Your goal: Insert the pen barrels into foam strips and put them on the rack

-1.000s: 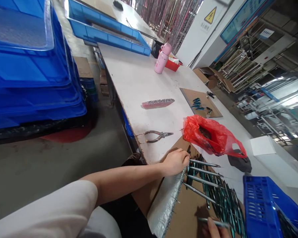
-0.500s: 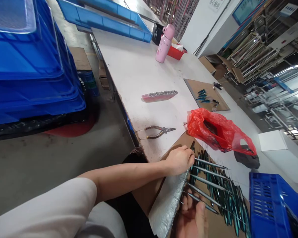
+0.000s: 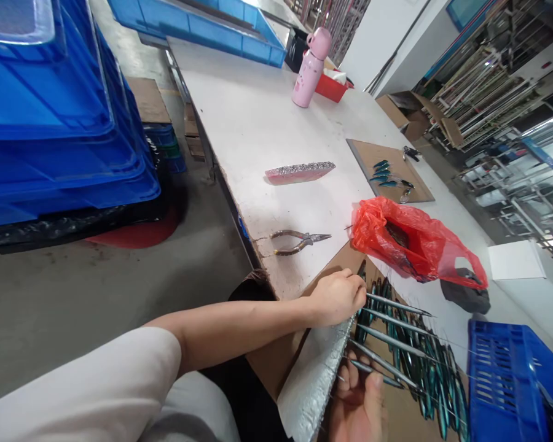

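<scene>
Workers' bench, seen from my distant post: the left hand (image 3: 338, 299) clenches the upper end of a silver foil-covered block (image 3: 309, 376) at the near end of a white desk (image 3: 239, 110). Slim grey rods (image 3: 395, 340) jut from the block just below that grip, reaching over dark teal pieces (image 3: 435, 380) on a cardboard sheet (image 3: 399, 411). The right hand (image 3: 357, 402), palm up, curls beside the block around the lowest rod (image 3: 389, 380); I cannot tell whether it is clasping it. Just beyond the left hand, a red plastic bag (image 3: 410, 239) crowds the teal pieces, and a blue basket (image 3: 502, 374) stands past them. Pliers (image 3: 299, 242) lie open near the desk's left edge, a pink block (image 3: 299, 175) farther along; a brown board (image 3: 399, 161) lies by the right edge, a pink bottle (image 3: 309, 77) toward the far end.
</scene>
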`<state>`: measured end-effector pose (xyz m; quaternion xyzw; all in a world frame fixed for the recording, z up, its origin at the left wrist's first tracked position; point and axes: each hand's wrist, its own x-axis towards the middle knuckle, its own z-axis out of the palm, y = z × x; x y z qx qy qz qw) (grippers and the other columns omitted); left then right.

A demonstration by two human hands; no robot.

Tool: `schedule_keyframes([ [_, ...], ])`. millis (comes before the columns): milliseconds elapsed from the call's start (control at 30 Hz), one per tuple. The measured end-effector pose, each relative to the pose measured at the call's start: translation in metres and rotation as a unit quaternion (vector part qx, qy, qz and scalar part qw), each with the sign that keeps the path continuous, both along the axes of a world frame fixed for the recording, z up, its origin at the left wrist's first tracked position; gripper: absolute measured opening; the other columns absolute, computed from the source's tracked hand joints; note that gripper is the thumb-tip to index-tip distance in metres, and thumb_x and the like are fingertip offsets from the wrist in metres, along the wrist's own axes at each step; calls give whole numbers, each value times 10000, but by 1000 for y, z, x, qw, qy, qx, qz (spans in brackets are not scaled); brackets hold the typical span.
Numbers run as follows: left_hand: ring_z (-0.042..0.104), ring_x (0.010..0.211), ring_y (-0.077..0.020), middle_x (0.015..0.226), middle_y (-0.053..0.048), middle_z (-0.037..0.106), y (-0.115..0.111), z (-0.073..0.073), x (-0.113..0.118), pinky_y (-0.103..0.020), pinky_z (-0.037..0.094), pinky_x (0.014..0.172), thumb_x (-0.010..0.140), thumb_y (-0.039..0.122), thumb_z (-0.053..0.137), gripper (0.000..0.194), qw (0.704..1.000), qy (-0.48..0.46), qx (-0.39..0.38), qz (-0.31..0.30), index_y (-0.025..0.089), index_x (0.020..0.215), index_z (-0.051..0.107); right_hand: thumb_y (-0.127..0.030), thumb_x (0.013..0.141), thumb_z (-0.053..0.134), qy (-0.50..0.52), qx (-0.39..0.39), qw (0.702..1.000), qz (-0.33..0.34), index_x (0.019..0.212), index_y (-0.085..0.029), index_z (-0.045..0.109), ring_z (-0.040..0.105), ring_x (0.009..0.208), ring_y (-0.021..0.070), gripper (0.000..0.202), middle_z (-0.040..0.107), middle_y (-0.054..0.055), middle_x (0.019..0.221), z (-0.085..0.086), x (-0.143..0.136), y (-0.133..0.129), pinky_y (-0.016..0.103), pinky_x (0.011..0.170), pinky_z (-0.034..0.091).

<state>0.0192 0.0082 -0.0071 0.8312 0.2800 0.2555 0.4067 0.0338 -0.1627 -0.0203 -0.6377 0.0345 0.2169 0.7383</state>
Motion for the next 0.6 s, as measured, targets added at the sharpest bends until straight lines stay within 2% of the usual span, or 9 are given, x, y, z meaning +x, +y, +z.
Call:
schedule_keyframes([
  [133, 551, 813, -153, 849, -23, 564, 0, 1, -1, -292, 447, 832, 871, 281, 314, 300, 1000, 0, -2, 2, 200, 927, 597, -367, 726, 625, -13, -4, 1000, 9, 875, -207, 608, 637, 741, 120, 219, 673, 0, 819, -1, 0, 0, 199, 603, 515],
  [367, 552, 822, -157, 866, -24, 569, 0, 5, -2, -291, 451, 829, 865, 274, 324, 290, 1000, 6, -10, -2, 200, 928, 597, -355, 711, 635, 62, 4, 997, -35, 868, -177, 603, 638, 720, 134, 239, 676, 26, 809, 3, -1, 4, 206, 585, 523],
  [600, 551, 831, -158, 865, -22, 566, 1, 3, -1, -302, 450, 836, 867, 278, 314, 293, 1000, 5, -7, -4, 207, 928, 592, -389, 751, 591, 11, -8, 1000, 11, 905, -215, 609, 631, 725, 115, 234, 678, 8, 850, -5, 0, -1, 208, 619, 518],
])
